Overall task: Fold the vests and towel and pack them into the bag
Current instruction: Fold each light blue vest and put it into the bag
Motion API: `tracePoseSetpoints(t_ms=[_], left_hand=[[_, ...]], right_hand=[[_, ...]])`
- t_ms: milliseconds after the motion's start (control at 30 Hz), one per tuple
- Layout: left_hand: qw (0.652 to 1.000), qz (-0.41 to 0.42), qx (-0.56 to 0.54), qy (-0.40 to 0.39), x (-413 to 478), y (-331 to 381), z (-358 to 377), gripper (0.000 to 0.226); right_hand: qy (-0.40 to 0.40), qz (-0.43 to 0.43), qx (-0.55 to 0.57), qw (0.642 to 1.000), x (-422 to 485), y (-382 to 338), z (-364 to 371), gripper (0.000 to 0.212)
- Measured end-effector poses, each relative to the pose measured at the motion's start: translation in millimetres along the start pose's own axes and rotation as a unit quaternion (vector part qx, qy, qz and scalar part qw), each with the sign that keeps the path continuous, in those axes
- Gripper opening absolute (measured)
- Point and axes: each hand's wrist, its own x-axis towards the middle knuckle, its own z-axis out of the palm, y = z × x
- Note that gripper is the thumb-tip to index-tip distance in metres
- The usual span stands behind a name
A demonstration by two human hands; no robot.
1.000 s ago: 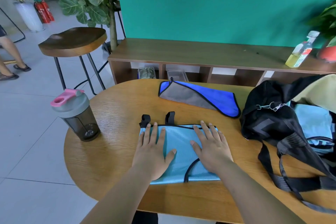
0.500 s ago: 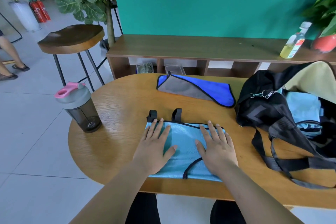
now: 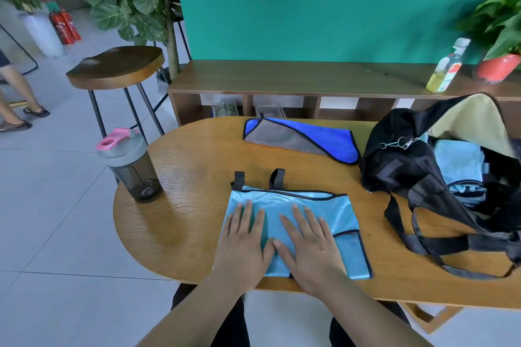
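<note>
Both hands had drawn together since the earlier frames and slid back from the far hem toward the near edge, until the thumbs touched. The left hand (image 3: 242, 245) and right hand (image 3: 310, 248) lay flat, palms down, on the light blue vest (image 3: 335, 214). The fingers (image 3: 247, 217) were straight and slightly spread, pressing the cloth and gripping nothing.

The vest lay folded on the table (image 3: 191, 205), and its two black loops stuck out just beyond the fingertips. Farther beyond them lay the blue and grey towel (image 3: 318, 138), well apart from the vest. To the right of the right fingers stood the open black bag (image 3: 400, 166) with folded light blue cloth (image 3: 456, 160) inside it. Its black strap (image 3: 439, 242) trailed across the table near the vest's right edge. Left of the left fingers, near the table's rim, stood a shaker bottle (image 3: 129, 166) with a pink cap. Nothing lay between the vest and the bag's mouth except bare wood and the strap.
</note>
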Motion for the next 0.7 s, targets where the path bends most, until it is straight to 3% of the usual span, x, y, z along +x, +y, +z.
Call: tracePoseSetpoints(t_ms=[267, 467, 700], left_hand=[[0.998, -0.040, 0.026, -0.028, 3.3, -26.2, -11.8, 0.088], [0.997, -0.016, 0.025, 0.065, 28.3, -14.3, -32.8, 0.067], [0.998, -0.057, -0.013, -0.025, 57.4, -21.6, -8.1, 0.088]], right_hand=[[0.002, 0.043, -0.039, 0.998, -3.5, 50.3, -5.9, 0.079], [0.045, 0.035, -0.061, 0.996, 14.2, 51.2, -17.6, 0.076], [0.019, 0.046, -0.056, 0.997, 20.5, 60.6, -10.3, 0.072]])
